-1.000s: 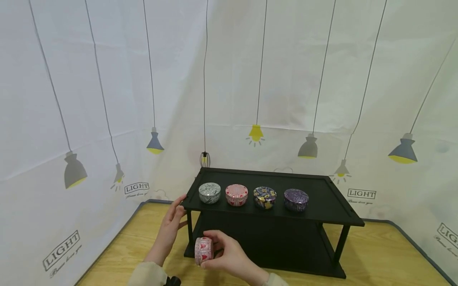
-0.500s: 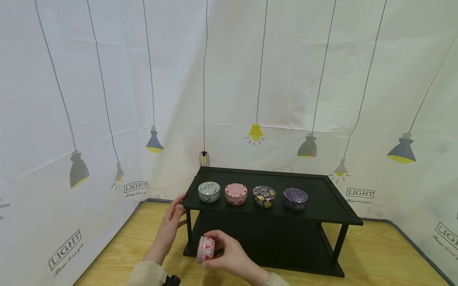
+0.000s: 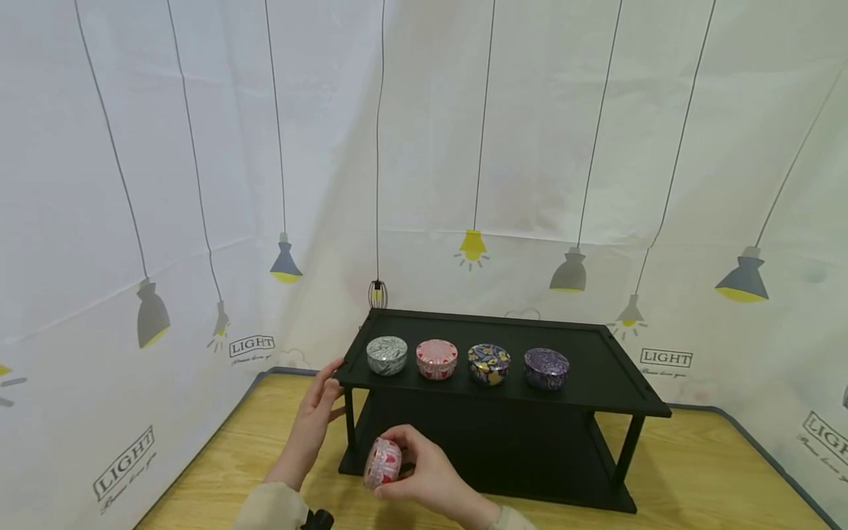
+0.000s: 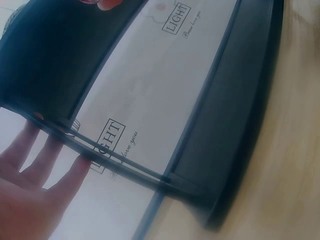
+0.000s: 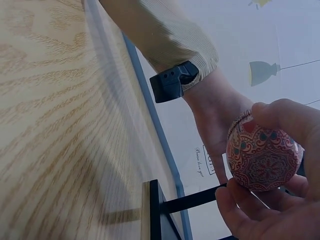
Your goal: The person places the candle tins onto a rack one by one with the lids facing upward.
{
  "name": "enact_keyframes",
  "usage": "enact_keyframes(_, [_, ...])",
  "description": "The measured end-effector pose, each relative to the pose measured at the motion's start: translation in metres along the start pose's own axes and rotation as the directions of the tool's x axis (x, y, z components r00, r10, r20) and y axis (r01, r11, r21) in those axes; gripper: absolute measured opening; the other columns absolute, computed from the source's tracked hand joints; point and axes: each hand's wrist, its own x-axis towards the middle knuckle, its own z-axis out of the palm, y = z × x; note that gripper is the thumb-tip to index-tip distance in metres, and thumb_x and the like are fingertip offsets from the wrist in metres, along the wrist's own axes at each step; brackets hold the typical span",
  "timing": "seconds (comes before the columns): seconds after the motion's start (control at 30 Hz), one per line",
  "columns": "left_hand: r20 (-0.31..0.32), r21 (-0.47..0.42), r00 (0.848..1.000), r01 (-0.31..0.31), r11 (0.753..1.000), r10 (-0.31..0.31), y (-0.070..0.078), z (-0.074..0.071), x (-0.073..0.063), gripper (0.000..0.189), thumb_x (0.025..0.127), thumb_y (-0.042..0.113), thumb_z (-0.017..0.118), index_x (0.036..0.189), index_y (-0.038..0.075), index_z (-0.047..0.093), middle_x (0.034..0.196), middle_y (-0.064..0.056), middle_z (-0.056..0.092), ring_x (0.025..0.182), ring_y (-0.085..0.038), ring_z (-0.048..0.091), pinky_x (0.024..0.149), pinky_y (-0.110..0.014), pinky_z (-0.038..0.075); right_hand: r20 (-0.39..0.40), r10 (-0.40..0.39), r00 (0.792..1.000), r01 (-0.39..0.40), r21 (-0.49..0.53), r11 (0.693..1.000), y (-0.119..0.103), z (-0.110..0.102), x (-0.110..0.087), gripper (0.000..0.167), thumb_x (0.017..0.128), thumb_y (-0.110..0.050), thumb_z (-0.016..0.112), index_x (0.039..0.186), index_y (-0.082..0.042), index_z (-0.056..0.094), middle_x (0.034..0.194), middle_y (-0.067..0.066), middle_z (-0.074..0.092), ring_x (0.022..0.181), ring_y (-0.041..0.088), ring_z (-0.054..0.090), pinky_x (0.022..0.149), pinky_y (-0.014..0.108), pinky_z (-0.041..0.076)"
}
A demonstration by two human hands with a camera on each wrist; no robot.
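In the head view my right hand [image 3: 430,471] pinches a small round tin [image 3: 383,462], pink with red heart shapes, tilted on its side in front of the black two-tier rack [image 3: 503,401]. A patterned round face of that tin [image 5: 265,165] shows in the right wrist view, between thumb and fingers. My left hand [image 3: 314,419] rests its fairly straight fingers against the rack's left end; the fingers [image 4: 47,160] touch its edge bar in the left wrist view. On the top shelf stand a grey-white tin [image 3: 387,356], a pink tin [image 3: 436,360], a navy-and-gold tin [image 3: 489,365] and a purple tin [image 3: 546,369].
The rack stands on a wooden table [image 3: 252,449]. Its lower shelf [image 3: 483,449] lies under the tins. Posts [image 3: 629,449] hold up the top shelf. A white curtain with printed lamps [image 3: 567,270] encloses the table at back and sides. Black devices [image 5: 172,82] sit at the wrist.
The pink tin in my right hand has turned and tilted slightly, shifting a little to the right. My left hand stays at the rack's left end. The tins on the shelf keep their places.
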Motion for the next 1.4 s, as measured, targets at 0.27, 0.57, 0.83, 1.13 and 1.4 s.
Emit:
enact_keyframes(0.27, [-0.002, 0.008, 1.0, -0.002, 1.0, 0.002, 0.001, 0.001, -0.001, 0.044, 0.107, 0.03, 0.038, 0.148, 0.018, 0.036, 0.148, -0.017, 0.032, 0.127, -0.041, 0.04, 0.099, -0.062, 0.037, -0.007, 0.01, 1.0, -0.009, 0.047, 0.999, 0.0, -0.001, -0.003, 0.054, 0.075, -0.006, 0.082, 0.121, -0.01, 0.055, 0.111, 0.003, 0.06, 0.092, 0.018, 0.063, 0.067, 0.027, 0.054])
enact_keyframes(0.57, [-0.003, -0.002, 1.0, -0.006, 1.0, 0.006, 0.004, 0.002, -0.001, 0.043, 0.107, 0.028, 0.037, 0.149, 0.016, 0.036, 0.146, -0.018, 0.033, 0.128, -0.041, 0.04, 0.1, -0.064, 0.036, 0.016, 0.019, 1.0, -0.02, 0.063, 0.998, -0.002, -0.004, -0.003, 0.064, 0.077, -0.006, 0.08, 0.136, -0.013, 0.054, 0.123, 0.005, 0.058, 0.096, 0.018, 0.063, 0.071, 0.026, 0.054])
enact_keyframes(0.83, [-0.005, 0.006, 1.0, 0.0, 1.0, 0.0, 0.002, 0.002, -0.001, 0.043, 0.107, 0.029, 0.037, 0.149, 0.017, 0.036, 0.146, -0.018, 0.034, 0.128, -0.041, 0.04, 0.099, -0.063, 0.036, 0.001, -0.007, 1.0, 0.007, 0.031, 0.999, 0.0, -0.006, -0.004, 0.058, 0.075, -0.007, 0.081, 0.128, -0.011, 0.058, 0.115, 0.003, 0.061, 0.091, 0.016, 0.063, 0.07, 0.024, 0.053])
enact_keyframes(1.13, [0.0, 0.003, 1.0, -0.014, 1.0, 0.014, 0.001, 0.001, -0.001, 0.043, 0.107, 0.028, 0.036, 0.149, 0.017, 0.035, 0.147, -0.017, 0.033, 0.128, -0.041, 0.04, 0.1, -0.063, 0.036, -0.018, -0.014, 1.0, 0.014, -0.02, 1.0, 0.002, -0.012, -0.004, 0.057, 0.074, -0.012, 0.082, 0.126, -0.014, 0.059, 0.108, 0.0, 0.063, 0.089, 0.016, 0.06, 0.073, 0.026, 0.053])
enact_keyframes(1.4, [-0.001, 0.001, 1.0, -0.014, 1.0, 0.014, 0.002, 0.001, -0.001, 0.043, 0.107, 0.027, 0.036, 0.149, 0.016, 0.035, 0.147, -0.017, 0.033, 0.128, -0.041, 0.039, 0.1, -0.063, 0.036, -0.004, -0.028, 1.0, 0.028, 0.075, 0.997, 0.002, -0.014, -0.007, 0.058, 0.076, -0.006, 0.081, 0.128, -0.008, 0.056, 0.113, 0.006, 0.063, 0.094, 0.018, 0.062, 0.075, 0.025, 0.053])
